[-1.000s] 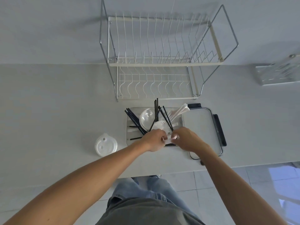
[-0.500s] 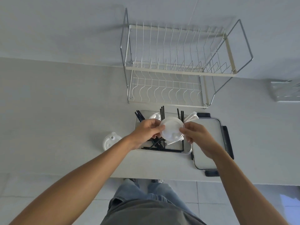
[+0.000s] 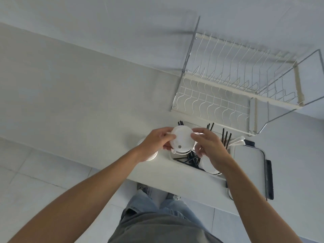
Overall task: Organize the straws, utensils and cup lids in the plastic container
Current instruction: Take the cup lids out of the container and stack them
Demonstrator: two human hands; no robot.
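From my remote seat I see a pale, matte counter point(image 3: 91, 95) running across the view, its front edge cutting diagonally. Beyond the grip and to its right stands a two-tier wire dish rack point(image 3: 236, 88), white-coated tines in a chromed frame, set against a plain light wall point(image 3: 122, 20) that catches the rack's soft shadow. Below the counter edge, on my side of the grip, the floor point(image 3: 35, 176) is large light tiles with thin grout lines. The light is even, cool and diffuse, with no hard highlights. I cannot make out any window.
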